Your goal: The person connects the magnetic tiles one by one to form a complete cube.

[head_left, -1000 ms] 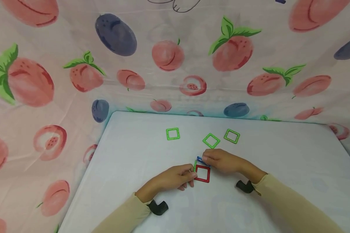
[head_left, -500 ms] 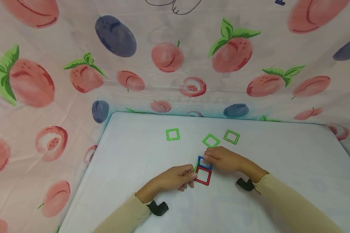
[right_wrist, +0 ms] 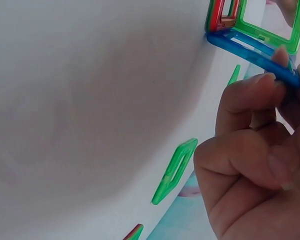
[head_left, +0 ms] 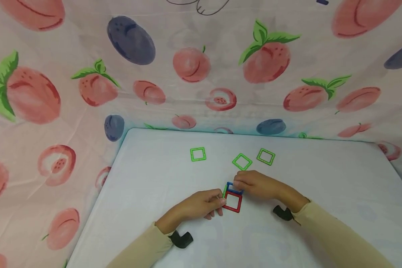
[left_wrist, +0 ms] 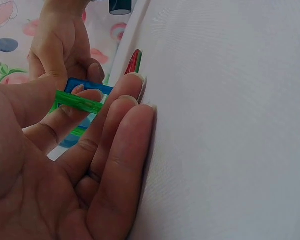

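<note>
A red square magnetic tile [head_left: 240, 203] lies on the table. At its left side a green magnetic tile [head_left: 225, 191] stands up on edge. My left hand [head_left: 201, 203] pinches this green tile [left_wrist: 82, 102] between thumb and index finger, its other fingers resting along the tabletop. Along the red tile's far side is a blue magnetic tile [right_wrist: 252, 54], tilted up, one edge meeting the red tile. My right hand [head_left: 259, 185] pinches the blue tile's outer edge with thumb and fingertips, covering part of it in the head view.
Beyond the hands lie a green square tile [head_left: 198, 160], a second green tile [head_left: 248, 166] turned cornerwise, and a third green tile [head_left: 266, 163] farther right. A fruit-patterned cloth [head_left: 187, 33] rises behind the white table [head_left: 147, 167] and along its left.
The blue tile goes from a narrow strip to a wider face at half a second ago, then narrows somewhat now. The red tile has turned slightly. The left hand stays in place.
</note>
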Demonstrator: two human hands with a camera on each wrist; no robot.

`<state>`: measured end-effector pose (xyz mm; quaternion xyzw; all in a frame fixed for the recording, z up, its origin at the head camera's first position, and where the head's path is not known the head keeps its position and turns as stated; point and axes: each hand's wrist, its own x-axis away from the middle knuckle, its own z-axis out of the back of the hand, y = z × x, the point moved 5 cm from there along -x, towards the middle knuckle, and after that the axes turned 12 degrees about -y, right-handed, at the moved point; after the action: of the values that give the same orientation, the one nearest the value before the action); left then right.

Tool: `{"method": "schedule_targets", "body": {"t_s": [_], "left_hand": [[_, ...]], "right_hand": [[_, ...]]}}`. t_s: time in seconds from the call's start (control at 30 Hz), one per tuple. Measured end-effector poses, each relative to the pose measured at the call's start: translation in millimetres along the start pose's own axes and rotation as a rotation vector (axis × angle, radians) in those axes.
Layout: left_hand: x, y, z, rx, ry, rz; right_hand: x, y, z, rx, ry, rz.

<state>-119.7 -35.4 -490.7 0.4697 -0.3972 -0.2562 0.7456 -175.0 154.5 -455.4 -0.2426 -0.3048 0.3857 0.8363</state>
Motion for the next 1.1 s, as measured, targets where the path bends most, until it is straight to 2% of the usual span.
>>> {"method": "schedule_targets", "body": {"t_s": [0.17,0.3,0.43,0.57,0.67,0.8,0.93,1.1], "left_hand": [[1.0,0.7,-0.7,-0.003,0.006,0.002],[1.1,0.3,-1.6,-0.005,0.007,0.0],[0.8,-0.2,-2.3,-0.009,0.007,0.001],[0.7,-0.3,-2.4,-0.014,0.006,-0.003],[0.8,-0.2,-2.4,-0.011,0.007,-0.008],[1.2,-0.7,-2.0,-0.002,0.017,-0.007],[1.0,-1.2,-1.9,-0.005,0.027,-0.013],[-0.7,-2.7,-0.4,0.006,0.027,-0.014]], "right_hand": [[2.1,-2,-1,0.023,0.018,-0.005],[6.6,-1,0,0.026,0.069,-0.015],[12.1,0,4,0.008,0.115,-0.016],[15.0,0,5,-0.04,0.117,0.0],[14.3,-2,5,-0.072,0.122,0.02],[9.9,-2,4,-0.067,0.168,0.029],[5.7,-1,5,-0.053,0.213,-0.017],[5.7,4,7,-0.095,0.231,-0.095]]}}
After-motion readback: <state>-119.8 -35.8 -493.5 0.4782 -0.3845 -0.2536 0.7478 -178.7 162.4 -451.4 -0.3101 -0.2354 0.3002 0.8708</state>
